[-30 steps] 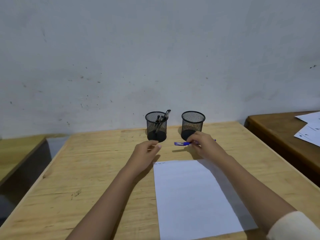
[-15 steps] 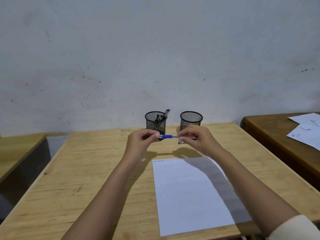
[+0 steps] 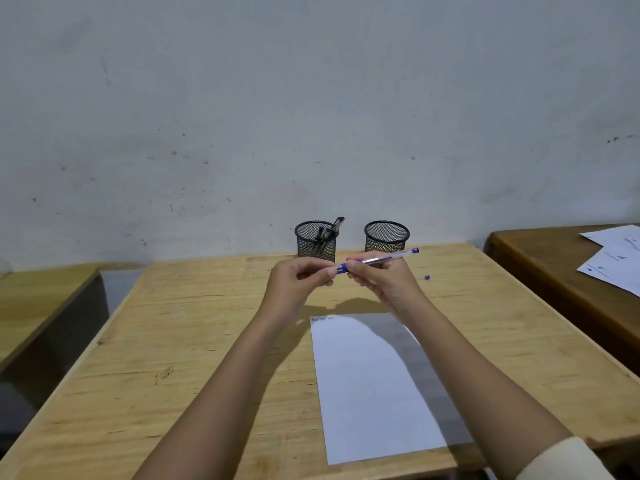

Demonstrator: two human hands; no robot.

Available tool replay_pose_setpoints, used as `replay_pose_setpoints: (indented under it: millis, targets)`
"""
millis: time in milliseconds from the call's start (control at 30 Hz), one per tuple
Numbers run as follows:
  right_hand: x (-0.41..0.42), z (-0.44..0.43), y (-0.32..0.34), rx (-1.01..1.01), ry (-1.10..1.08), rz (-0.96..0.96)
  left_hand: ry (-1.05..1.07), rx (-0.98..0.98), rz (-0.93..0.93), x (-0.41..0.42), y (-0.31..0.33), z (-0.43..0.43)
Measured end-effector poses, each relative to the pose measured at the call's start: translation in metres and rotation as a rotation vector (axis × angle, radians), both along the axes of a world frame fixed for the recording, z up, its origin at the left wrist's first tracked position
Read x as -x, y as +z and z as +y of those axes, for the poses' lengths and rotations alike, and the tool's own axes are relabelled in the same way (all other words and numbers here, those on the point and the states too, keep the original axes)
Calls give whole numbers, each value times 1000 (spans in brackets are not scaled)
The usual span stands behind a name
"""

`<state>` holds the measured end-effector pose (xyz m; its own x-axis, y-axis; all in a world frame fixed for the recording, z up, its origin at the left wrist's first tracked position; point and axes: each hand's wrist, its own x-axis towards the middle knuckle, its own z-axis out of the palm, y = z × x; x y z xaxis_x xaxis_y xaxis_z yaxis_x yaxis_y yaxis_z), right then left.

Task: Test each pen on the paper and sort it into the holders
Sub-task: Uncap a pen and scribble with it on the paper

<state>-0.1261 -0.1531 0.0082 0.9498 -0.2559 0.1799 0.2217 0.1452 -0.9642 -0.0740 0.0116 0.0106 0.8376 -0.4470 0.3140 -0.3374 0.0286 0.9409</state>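
A clear pen with blue ends point(image 3: 381, 260) is held level above the table between both hands. My right hand point(image 3: 384, 282) pinches its barrel. My left hand point(image 3: 299, 280) pinches the blue cap end. A second pen point(image 3: 424, 277) lies on the table behind my right hand, mostly hidden. The white paper point(image 3: 370, 386) lies below, with small scribbles at its top left corner. Two black mesh holders stand at the back: the left holder point(image 3: 316, 242) has several dark pens in it, and the right holder point(image 3: 387, 236) shows no pens.
The wooden table point(image 3: 173, 341) ends close to the wall. A darker desk point(image 3: 554, 271) with loose papers point(image 3: 616, 261) stands at the right, and another wooden surface point(image 3: 41, 299) at the left.
My right hand lifted the blue pen off the table. My left hand came over and took its cap end. Both hands now hold it higher, tilted up to the right.
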Motion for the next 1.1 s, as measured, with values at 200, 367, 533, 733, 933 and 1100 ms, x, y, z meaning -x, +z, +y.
replay_pose_setpoints:
  millis: [200,367,533,733,933,1100]
  targets:
    - [23,-49,17,-213,-286,-88,282,39,74,-33,1,54]
    - [40,-76,14,-262,-295,-48,373,-94,115,-51,-22,96]
    - [20,-47,-15,-230,-254,75,297,-165,163,-33,-59,50]
    - [21,-48,-28,-316,-314,107,294,-376,-62,-36,-69,37]
    - [17,-37,-33,-194,-273,133,310,-419,-131,-39,-73,32]
    - [8,-22,-34,-68,-220,155,301,-375,-210,-24,-65,28]
